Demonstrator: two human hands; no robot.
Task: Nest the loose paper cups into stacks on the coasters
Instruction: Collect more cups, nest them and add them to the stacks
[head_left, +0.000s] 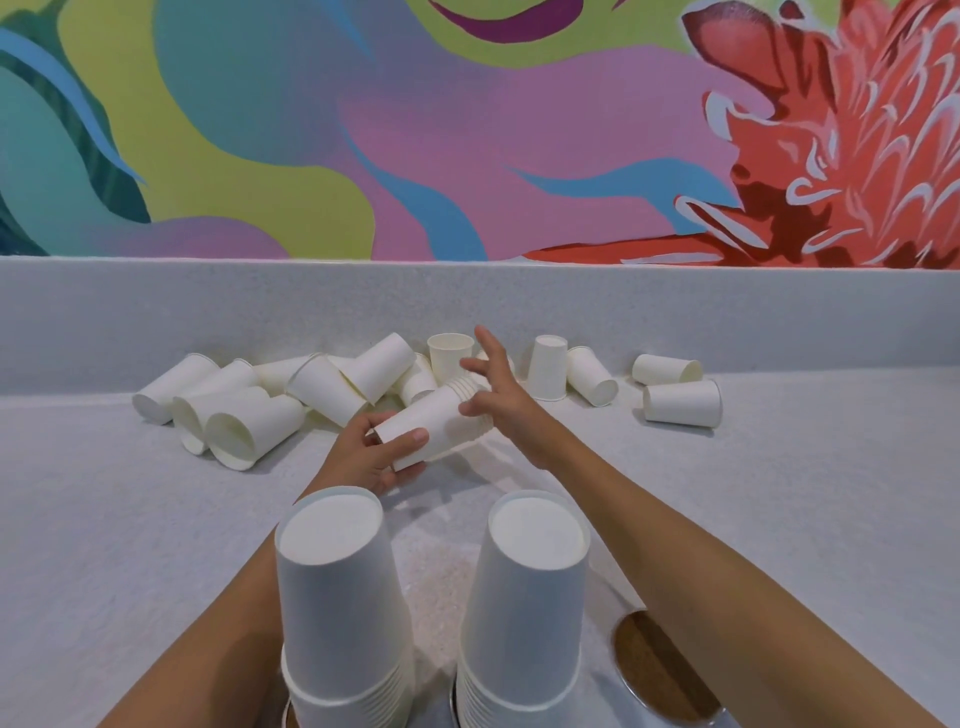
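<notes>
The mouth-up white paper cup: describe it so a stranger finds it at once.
Look along the foot of the grey speckled backsplash under the painted mural, where loose white paper cups lie scattered. Just left of the right hand stands the mouth-up cup. It alone opens upward; its neighbours lie sideways or stand inverted.

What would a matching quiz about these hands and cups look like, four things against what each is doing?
Things:
1. left hand
2. right hand
3. cork coaster
4. near left stack

States:
A. no cups on it
B. stands upside down
C. fingers spread open
D. grips nested cups held sideways

Pairs: 1-D, 2-C, 3-A, 4-B
</notes>
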